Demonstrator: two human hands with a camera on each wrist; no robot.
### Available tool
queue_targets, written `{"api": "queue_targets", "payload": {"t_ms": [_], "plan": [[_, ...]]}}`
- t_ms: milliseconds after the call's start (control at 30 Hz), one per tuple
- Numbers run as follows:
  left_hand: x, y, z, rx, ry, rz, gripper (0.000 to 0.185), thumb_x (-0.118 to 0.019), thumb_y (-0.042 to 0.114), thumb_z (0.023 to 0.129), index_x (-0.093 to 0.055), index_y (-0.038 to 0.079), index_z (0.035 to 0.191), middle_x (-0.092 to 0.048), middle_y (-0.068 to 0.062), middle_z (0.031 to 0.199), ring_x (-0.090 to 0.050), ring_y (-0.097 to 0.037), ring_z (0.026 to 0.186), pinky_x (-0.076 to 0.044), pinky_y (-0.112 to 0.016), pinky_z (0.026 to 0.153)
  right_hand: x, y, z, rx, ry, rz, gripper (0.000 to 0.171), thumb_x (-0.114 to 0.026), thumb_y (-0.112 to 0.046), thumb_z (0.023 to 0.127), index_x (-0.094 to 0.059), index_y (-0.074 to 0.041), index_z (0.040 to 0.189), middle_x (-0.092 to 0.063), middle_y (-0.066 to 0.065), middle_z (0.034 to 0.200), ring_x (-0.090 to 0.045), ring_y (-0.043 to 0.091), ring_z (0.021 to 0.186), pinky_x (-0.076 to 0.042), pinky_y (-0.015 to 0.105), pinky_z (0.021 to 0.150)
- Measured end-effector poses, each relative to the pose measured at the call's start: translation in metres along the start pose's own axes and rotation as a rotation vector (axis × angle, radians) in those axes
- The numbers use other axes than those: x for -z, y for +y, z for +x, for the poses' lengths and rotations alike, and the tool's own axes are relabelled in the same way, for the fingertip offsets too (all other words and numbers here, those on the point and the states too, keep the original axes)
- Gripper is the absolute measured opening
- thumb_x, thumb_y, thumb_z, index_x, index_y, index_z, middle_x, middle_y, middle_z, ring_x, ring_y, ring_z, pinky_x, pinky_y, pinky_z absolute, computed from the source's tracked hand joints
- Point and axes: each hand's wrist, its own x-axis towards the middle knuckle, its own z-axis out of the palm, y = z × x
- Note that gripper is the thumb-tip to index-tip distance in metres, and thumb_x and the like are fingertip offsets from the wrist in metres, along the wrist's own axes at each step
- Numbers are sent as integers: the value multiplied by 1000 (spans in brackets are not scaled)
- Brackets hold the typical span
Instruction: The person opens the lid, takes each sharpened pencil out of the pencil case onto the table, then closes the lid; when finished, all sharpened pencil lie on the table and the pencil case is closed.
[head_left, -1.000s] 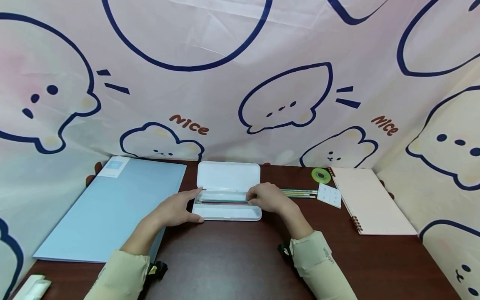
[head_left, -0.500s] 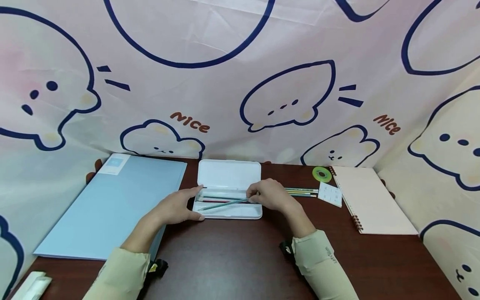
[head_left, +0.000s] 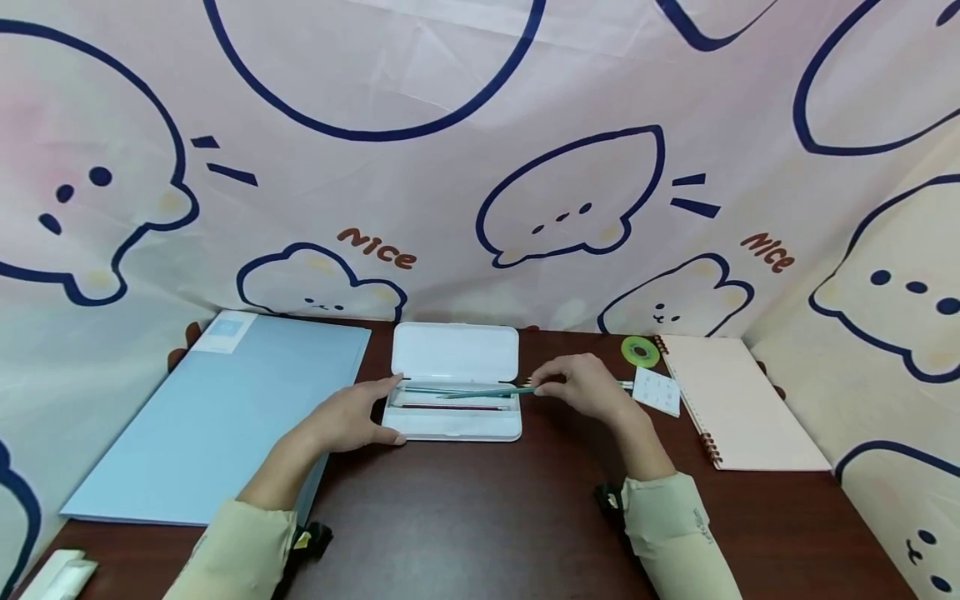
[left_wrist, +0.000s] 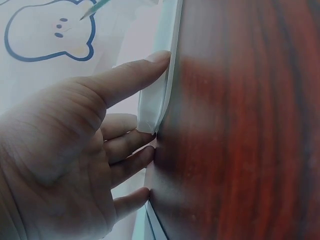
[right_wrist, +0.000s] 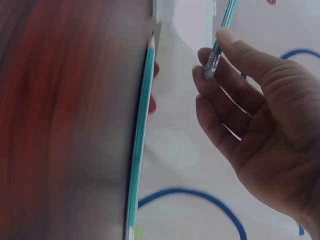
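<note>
I see the right hand (head_left: 581, 387), now shifted rightward past the open white pencil case (head_left: 450, 427), pinching a teal pencil (right_wrist: 213, 60) near its end; the pencil's other end reaches over the case, so I judge it mostly free. The left hand (head_left: 352, 417) stays spread wide, touching the case's left end on the brown desk (head_left: 450, 517).

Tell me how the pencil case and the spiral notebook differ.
The pencil case is open, lid folded back; the notebook lies flat, bound by a coil. The left grip holds the case; the notebook is unheld. The case sits mid-table, the notebook farther right. Both are pale and rest on the table.
</note>
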Motion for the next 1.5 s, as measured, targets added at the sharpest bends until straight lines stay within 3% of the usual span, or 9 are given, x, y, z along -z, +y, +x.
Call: {"api": "queue_targets", "payload": {"t_ms": [333, 667, 1067, 1500], "plan": [[-1, 0, -1, -4, 5, -11, 99, -87, 41, 77, -40, 4, 155, -50, -20, 153, -47, -42, 140, -41, -62, 109, 19, 39, -21, -58, 51, -22, 5, -78, -18, 89, -80, -18, 94, -74, -10, 92, -62, 11, 88, -53, 35, 81], [0, 0, 0, -10, 5, -18, 99, -87, 41, 77, -39, 4, 155, -50, -19, 153, -47, -41, 141, -41, -61, 110, 36, 67, -38, -116, 87, -81, 4, -77, -20, 90, -80, -18, 92, -75, -10, 91, -59, 10, 84, -52, 32, 76], [0, 1, 0, -18, 19, -17, 97, -88, 39, 77, -41, 4, 155, -51, -19, 152, -50, -40, 139, -42, -62, 109, 43, 85, -57, -218, 58, -102, 5, -76, -21, 92, -80, -21, 89, -77, -5, 94, -63, 15, 88, -54, 39, 83], [0, -1, 0, -21, 12, -16, 98, -87, 40, 78, -40, 4, 155, -50, -20, 153, -48, -41, 140, -41, -62, 109, 46, 93, -61, -242, 5, -146, 7, -75, -20, 92, -80, -18, 88, -77, -3, 95, -65, 17, 90, -54, 49, 88]]}}
